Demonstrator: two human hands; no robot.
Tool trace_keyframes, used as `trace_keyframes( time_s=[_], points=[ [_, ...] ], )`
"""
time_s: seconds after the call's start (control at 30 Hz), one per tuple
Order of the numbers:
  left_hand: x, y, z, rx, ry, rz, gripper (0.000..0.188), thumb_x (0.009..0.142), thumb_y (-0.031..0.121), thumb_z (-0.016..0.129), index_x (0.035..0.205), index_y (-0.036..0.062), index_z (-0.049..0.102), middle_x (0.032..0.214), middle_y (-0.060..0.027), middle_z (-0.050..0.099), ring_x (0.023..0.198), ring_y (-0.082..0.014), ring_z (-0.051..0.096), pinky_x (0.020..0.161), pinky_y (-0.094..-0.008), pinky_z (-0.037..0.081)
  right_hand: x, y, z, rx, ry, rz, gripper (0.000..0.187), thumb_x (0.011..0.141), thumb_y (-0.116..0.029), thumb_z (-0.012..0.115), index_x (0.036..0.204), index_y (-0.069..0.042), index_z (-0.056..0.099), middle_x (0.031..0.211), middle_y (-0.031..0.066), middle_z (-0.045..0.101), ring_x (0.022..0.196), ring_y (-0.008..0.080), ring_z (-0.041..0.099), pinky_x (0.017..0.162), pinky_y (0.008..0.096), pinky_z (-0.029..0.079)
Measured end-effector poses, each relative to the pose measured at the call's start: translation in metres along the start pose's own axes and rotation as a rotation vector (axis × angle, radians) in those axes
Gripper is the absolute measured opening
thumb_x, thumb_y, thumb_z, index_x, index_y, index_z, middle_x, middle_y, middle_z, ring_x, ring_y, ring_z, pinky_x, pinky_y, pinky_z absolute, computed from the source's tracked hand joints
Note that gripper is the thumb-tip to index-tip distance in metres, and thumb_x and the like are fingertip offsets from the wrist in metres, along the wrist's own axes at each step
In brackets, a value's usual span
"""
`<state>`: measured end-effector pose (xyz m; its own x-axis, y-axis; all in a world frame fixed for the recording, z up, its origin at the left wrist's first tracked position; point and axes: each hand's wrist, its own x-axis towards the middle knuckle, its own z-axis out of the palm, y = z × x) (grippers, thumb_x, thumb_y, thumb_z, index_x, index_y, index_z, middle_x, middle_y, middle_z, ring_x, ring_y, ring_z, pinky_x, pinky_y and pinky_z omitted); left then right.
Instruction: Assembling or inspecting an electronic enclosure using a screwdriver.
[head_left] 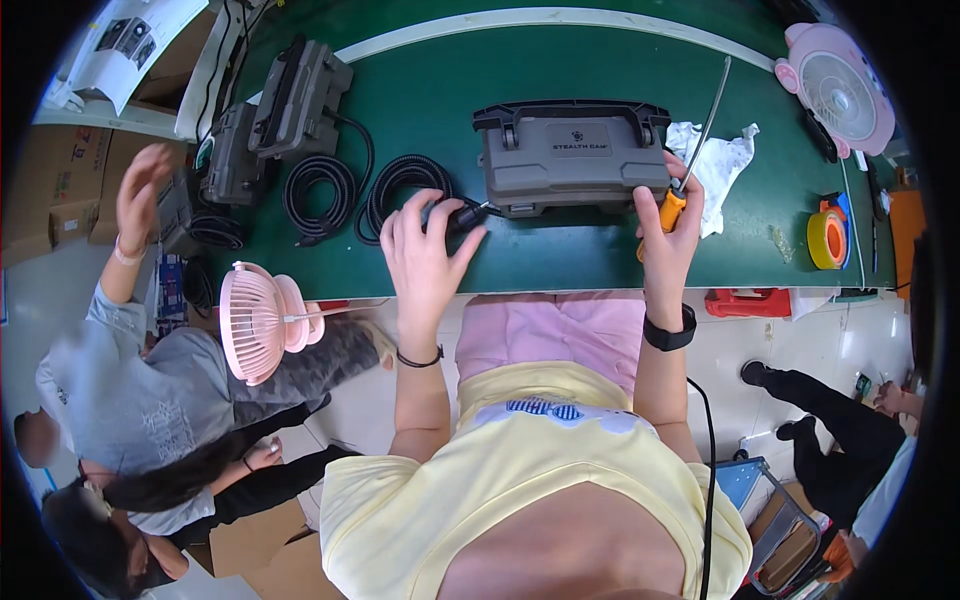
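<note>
Holding a black plug [462, 216] at the end of a coiled black cable [400, 185], the left hand [425, 250] has its fingers curled around it, and the plug tip sits right at the front of the grey box [572, 155], just to the right of that hand. The right hand [668, 215] is closed around a screwdriver with an orange handle [672, 212], and its long metal shaft [708, 120] points up and away from the hand, past a white rag [722, 165]. That hand also touches the right side of the grey box. The box sits on the green tabletop [560, 260], just beyond both hands. It looks like the plug is going into the box, so it is best to keep the plug straight and push it gently, while the right hand keeps the box from sliding. The screwdriver should stay tipped away so it does not scratch the box. Far to the left of the left hand lie another coiled cable [318, 195] and more grey boxes [295, 95]. A pink fan [262, 322] stands below them, near another person's raised hand [140, 195]. Far to the right of the right hand sits a roll of yellow tape [826, 238]
</note>
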<state>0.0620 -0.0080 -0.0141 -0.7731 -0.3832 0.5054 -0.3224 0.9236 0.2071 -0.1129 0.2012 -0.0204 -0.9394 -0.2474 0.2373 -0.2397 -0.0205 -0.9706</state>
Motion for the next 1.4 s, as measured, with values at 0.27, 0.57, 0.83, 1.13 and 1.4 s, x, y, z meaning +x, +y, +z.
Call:
trace_keyframes(
  time_s=[0.27,0.57,0.83,1.13,1.4],
  points=[
    [-0.01,-0.01,-0.003,-0.058,0.011,-0.005,0.029,0.08,0.015,0.077,0.108,0.0139,0.071,0.118,-0.0053,0.06,0.087,-0.0219,0.065,0.083,-0.0374,0.049,0.0,-0.008,-0.001,0.087,-0.02,0.064,0.044,0.09,-0.017,0.074,0.124,-0.008,0.048,0.14,0.0093,0.052,0.075,0.0045,0.054,0.058,0.0172,0.043],
    [-0.016,0.01,-0.039,-0.263,-0.209,0.121,0.026,0.073,0.015,0.078,0.098,0.0098,0.072,0.107,-0.0047,0.063,0.092,-0.0261,0.064,0.084,-0.0402,0.051,-0.009,-0.007,0.002,-0.017,0.082,0.003,0.046,0.086,-0.014,0.08,0.121,-0.006,0.051,0.126,0.0036,0.055,0.074,0.0042,0.049,0.062,0.0173,0.041],
    [-0.026,0.013,-0.028,-0.38,-0.205,-0.017,0.027,0.071,0.014,0.079,0.095,0.0063,0.071,0.106,-0.0067,0.064,0.09,-0.0282,0.067,0.077,-0.0388,0.055,-0.045,-0.023,0.016,0.081,-0.245,-0.122,0.031,0.081,-0.003,0.081,0.091,-0.004,0.052,0.094,0.0084,0.071,0.073,0.0075,0.058,0.065,0.021,0.046],
    [-0.021,0.025,-0.029,-0.354,-0.177,0.049,0.027,0.073,0.017,0.079,0.095,0.0055,0.07,0.105,-0.006,0.065,0.082,-0.0257,0.069,0.068,-0.0361,0.057,-0.061,-0.007,0.042,-0.015,-0.664,-0.069,0.033,0.079,-0.005,0.081,0.086,-0.004,0.049,0.11,0.015,0.072,0.094,0.0192,0.069,0.082,0.0293,0.053],
    [-0.033,0.035,-0.022,-0.372,-0.127,0.004,0.025,0.074,0.017,0.081,0.093,0.0035,0.07,0.107,-0.0054,0.068,0.08,-0.0251,0.07,0.067,-0.0348,0.058,-0.063,-0.001,0.041,-0.047,-0.643,-0.18,0.027,0.081,-0.005,0.078,0.092,-0.003,0.053,0.102,0.0105,0.072,0.086,0.0252,0.07,0.073,0.0313,0.054]
  ],
)
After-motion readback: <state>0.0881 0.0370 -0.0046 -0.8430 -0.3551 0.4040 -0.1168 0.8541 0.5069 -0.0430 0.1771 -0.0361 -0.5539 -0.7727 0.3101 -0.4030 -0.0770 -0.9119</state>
